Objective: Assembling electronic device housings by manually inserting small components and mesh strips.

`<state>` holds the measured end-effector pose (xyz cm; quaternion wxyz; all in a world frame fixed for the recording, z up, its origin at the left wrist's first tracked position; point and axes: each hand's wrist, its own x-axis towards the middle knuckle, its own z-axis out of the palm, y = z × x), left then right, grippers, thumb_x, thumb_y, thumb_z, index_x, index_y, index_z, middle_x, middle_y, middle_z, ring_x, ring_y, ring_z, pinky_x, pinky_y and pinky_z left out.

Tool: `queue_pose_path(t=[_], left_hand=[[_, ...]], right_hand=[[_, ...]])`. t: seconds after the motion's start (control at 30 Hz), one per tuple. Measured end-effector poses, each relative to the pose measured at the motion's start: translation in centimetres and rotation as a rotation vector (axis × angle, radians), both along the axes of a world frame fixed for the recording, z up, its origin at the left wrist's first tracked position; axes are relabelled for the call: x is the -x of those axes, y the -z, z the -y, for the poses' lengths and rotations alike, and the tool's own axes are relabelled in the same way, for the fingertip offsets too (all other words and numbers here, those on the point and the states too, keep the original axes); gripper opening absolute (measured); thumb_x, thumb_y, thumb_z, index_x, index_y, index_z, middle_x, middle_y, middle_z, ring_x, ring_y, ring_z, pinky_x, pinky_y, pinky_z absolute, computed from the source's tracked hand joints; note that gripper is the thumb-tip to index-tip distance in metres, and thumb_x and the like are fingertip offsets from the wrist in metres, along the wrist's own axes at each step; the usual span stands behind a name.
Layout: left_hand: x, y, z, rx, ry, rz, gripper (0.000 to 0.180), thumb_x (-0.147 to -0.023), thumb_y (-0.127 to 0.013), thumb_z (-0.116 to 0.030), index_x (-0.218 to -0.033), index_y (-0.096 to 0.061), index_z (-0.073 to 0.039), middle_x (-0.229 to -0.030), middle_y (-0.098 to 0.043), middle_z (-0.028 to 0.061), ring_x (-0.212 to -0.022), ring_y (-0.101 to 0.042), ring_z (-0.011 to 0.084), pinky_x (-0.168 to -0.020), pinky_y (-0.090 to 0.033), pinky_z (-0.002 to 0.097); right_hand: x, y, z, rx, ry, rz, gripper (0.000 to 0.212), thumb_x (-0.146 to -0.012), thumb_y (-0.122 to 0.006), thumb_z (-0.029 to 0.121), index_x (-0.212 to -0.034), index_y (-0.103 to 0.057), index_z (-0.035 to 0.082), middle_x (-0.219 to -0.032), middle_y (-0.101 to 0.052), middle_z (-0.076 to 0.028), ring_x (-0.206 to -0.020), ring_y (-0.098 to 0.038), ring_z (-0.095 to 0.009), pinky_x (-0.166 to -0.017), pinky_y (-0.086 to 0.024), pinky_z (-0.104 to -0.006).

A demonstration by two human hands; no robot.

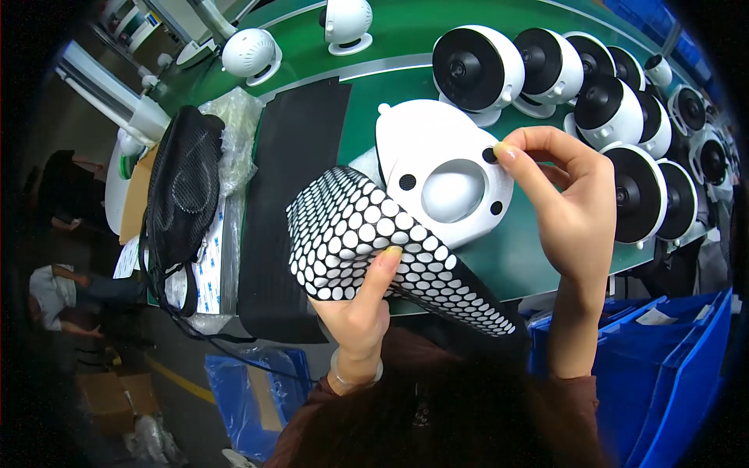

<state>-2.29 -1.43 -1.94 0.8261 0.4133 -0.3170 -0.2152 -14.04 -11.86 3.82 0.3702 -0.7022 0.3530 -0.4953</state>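
Note:
My left hand (360, 312) is closed on a bent black sheet of white round stickers (367, 234), its thumb on top and its other fingers hidden underneath. Behind the sheet a white round device (425, 129) lies tipped over, the underside of its ring-shaped stand facing me. Two black round pads sit on that stand: a left pad (407, 182) and a lower right pad (496, 207). At the stand's upper right edge, my right hand (573, 187) pinches a third black round pad (489, 156) between thumb and forefinger, against the white surface.
Several white devices with black round fronts (468, 69) crowd the right of the green table (515, 265). Two more white devices (251, 54) stand at the back. On the left lie a black mat (292, 156) and a black mesh bag (186, 183). Blue bins (663, 374) stand at lower right.

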Motion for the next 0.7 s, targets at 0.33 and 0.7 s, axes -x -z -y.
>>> queue_pose_path(t=[0.33, 0.7], left_hand=[[0.1, 0.1, -0.1, -0.005, -0.018, 0.007, 0.025, -0.065, -0.057, 0.008, -0.09, -0.052, 0.006, -0.085, -0.055, 0.0098, -0.077, -0.053, 0.0135, -0.07, -0.041, 0.0225], [-0.5, -0.8, 0.0, -0.02, 0.026, -0.009, 0.023, -0.065, -0.055, 0.009, -0.088, -0.053, 0.005, -0.083, -0.056, 0.0085, -0.075, -0.053, 0.0126, -0.069, -0.041, 0.0219]], right_hand=[[0.4, -0.1, 1.3, -0.078, -0.059, 0.055, 0.011, -0.067, -0.06, 0.007, -0.073, -0.058, -0.001, -0.061, -0.057, -0.004, -0.056, -0.052, -0.008, -0.055, -0.043, -0.0203], [0.9, -3.0, 3.7, 0.056, -0.329, -0.389, 0.017, -0.072, -0.057, 0.012, -0.083, -0.059, -0.002, -0.071, -0.058, -0.004, -0.065, -0.052, -0.008, -0.054, -0.04, -0.0186]])
